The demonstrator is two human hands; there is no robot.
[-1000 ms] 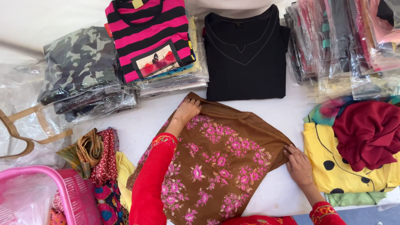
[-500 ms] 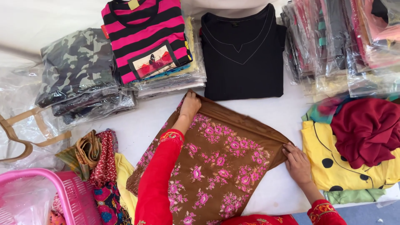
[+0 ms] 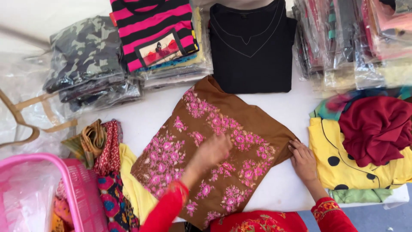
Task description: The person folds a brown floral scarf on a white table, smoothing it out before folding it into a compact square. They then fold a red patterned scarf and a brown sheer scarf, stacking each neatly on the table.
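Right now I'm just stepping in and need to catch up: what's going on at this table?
A person in red sleeves is handling a brown garment with pink floral embroidery spread on the white table. The left hand rests on its middle, blurred; the right hand presses its right edge. Around it lie a black top, bagged clothes, a yellow dotted garment and a pink basket.

A folded garment [image 3: 214,150] lies mid-frame on the bench [image 3: 141,107]. Along the top edge sit bagged clothing stacks [image 3: 86,60], a top [image 3: 251,47] at centre. A basket [image 3: 56,193] fills the lower left; loose clothes [image 3: 365,141] lie at right.
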